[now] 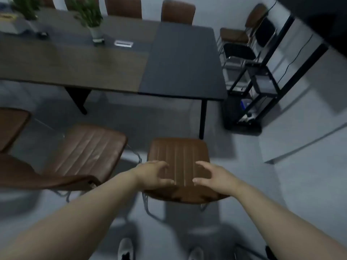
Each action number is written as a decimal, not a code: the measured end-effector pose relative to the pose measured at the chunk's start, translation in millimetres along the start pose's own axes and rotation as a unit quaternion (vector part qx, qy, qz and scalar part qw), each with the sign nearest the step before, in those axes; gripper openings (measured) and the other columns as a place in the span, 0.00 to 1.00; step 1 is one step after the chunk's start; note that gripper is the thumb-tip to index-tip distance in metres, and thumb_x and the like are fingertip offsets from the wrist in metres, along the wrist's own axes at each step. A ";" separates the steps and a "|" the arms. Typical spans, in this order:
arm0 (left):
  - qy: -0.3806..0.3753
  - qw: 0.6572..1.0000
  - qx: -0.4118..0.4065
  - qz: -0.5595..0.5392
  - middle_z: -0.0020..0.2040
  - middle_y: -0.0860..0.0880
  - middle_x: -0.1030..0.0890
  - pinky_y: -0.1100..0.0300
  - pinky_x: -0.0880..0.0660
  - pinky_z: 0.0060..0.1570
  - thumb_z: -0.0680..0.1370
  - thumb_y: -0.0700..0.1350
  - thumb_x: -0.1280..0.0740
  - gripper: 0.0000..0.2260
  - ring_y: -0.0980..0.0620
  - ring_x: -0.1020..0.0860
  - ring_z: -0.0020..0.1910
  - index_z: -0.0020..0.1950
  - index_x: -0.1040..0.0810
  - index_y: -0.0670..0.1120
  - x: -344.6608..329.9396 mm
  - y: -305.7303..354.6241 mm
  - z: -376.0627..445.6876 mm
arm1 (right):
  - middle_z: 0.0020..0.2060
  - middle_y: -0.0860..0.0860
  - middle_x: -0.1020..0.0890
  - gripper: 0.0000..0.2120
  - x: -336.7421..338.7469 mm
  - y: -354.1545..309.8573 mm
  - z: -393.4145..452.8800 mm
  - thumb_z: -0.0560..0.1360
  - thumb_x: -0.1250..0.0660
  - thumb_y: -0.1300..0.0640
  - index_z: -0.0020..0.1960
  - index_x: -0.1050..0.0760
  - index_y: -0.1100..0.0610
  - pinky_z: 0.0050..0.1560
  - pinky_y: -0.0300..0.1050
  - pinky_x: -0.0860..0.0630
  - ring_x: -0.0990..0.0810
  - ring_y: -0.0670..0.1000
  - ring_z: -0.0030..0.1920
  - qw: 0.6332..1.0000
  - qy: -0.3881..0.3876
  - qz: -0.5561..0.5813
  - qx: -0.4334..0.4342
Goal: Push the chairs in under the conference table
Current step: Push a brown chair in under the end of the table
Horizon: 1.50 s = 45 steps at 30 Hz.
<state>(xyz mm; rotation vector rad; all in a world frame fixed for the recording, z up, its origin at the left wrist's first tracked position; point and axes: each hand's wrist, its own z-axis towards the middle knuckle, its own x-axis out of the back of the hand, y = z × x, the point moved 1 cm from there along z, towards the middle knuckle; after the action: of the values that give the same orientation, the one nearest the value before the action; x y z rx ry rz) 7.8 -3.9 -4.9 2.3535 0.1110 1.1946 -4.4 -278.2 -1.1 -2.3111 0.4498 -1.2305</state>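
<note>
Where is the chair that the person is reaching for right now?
In the head view, the brown chair stands low and centre-right, pulled out from the conference table, near its black corner leg. Another brown chair stands on its left.

Motion blur softens the whole frame. The palms of the left hand point(153, 175) and right hand point(214, 177) face away; contact with the chair backrest point(185, 194) cannot be confirmed. The second chair point(11, 126) is cut off at the left edge. The shoes point(125, 248) are cropped at the bottom edge.
</note>
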 end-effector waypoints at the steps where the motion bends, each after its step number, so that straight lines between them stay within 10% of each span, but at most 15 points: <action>1: -0.028 0.999 0.008 0.015 0.72 0.52 0.30 0.48 0.36 0.66 0.69 0.75 0.37 0.39 0.48 0.32 0.71 0.73 0.35 0.56 -13.9 -2.7 2.3 | 0.73 0.44 0.32 0.46 -9.6 8.5 2.1 0.60 0.36 0.20 0.73 0.39 0.36 0.65 0.41 0.33 0.31 0.45 0.69 1.000 -0.014 0.004 -0.004; 6: -0.067 0.994 -0.020 0.086 0.71 0.55 0.30 0.47 0.43 0.67 0.63 0.81 0.43 0.44 0.50 0.34 0.71 0.72 0.35 0.58 -68.6 -16.7 3.9 | 0.70 0.44 0.28 0.45 -46.9 47.4 4.5 0.62 0.41 0.18 0.73 0.38 0.39 0.64 0.45 0.32 0.29 0.47 0.67 0.995 -0.054 -0.088 -0.012; 10: 0.008 0.977 -0.069 0.199 0.72 0.54 0.31 0.46 0.40 0.68 0.73 0.69 0.36 0.33 0.50 0.34 0.71 0.74 0.37 0.56 -79.5 -24.2 8.7 | 0.68 0.44 0.27 0.41 -52.7 55.6 4.5 0.67 0.43 0.21 0.73 0.34 0.44 0.67 0.49 0.36 0.31 0.48 0.67 0.973 -0.043 -0.219 0.065; 17: 0.056 0.954 -0.066 0.289 0.66 0.51 0.24 0.47 0.31 0.62 0.79 0.42 0.42 0.20 0.46 0.27 0.66 0.72 0.34 0.51 -87.3 -34.3 24.5 | 0.75 0.51 0.33 0.28 -64.4 72.8 21.7 0.80 0.44 0.60 0.78 0.43 0.47 0.72 0.52 0.42 0.34 0.56 0.72 0.916 -0.010 -0.393 0.085; 26: 0.066 0.949 -0.071 0.300 0.65 0.49 0.21 0.48 0.27 0.62 0.75 0.40 0.37 0.23 0.46 0.24 0.64 0.71 0.29 0.50 -53.7 -45.3 60.0 | 0.73 0.54 0.31 0.27 -38.8 69.6 69.6 0.78 0.40 0.60 0.77 0.40 0.51 0.72 0.54 0.39 0.29 0.60 0.68 0.909 -0.006 -0.400 0.120; 32: 0.088 0.949 -0.056 0.298 0.54 0.52 0.15 0.53 0.20 0.49 0.67 0.40 0.29 0.22 0.50 0.18 0.54 0.61 0.20 0.52 -23.3 -42.6 112.9 | 0.42 0.48 0.13 0.30 8.5 74.2 126.4 0.49 0.16 0.54 0.51 0.15 0.49 0.40 0.44 0.18 0.16 0.52 0.35 0.896 0.036 -0.408 0.173; 40: 0.100 0.947 -0.053 0.301 0.71 0.53 0.26 0.48 0.32 0.68 0.77 0.44 0.39 0.24 0.50 0.28 0.69 0.74 0.33 0.54 66.5 -86.8 219.5 | 0.42 0.48 0.13 0.34 67.2 43.8 233.5 0.42 0.18 0.60 0.49 0.15 0.50 0.37 0.43 0.18 0.15 0.51 0.35 0.901 0.068 -0.397 0.160; 45: 0.115 0.943 -0.094 0.299 0.66 0.53 0.21 0.51 0.27 0.62 0.74 0.44 0.35 0.24 0.51 0.23 0.64 0.70 0.28 0.54 125.1 -119.8 279.0 | 0.41 0.47 0.13 0.34 97.1 22.5 304.0 0.42 0.18 0.60 0.49 0.15 0.50 0.36 0.43 0.18 0.16 0.50 0.34 0.907 0.077 -0.389 0.145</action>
<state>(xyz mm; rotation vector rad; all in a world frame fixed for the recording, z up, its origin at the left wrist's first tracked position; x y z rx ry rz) 318.6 27.5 -105.9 2.1276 -0.6569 1.6696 301.6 -266.4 -93.5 -2.1798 -0.6483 -1.6928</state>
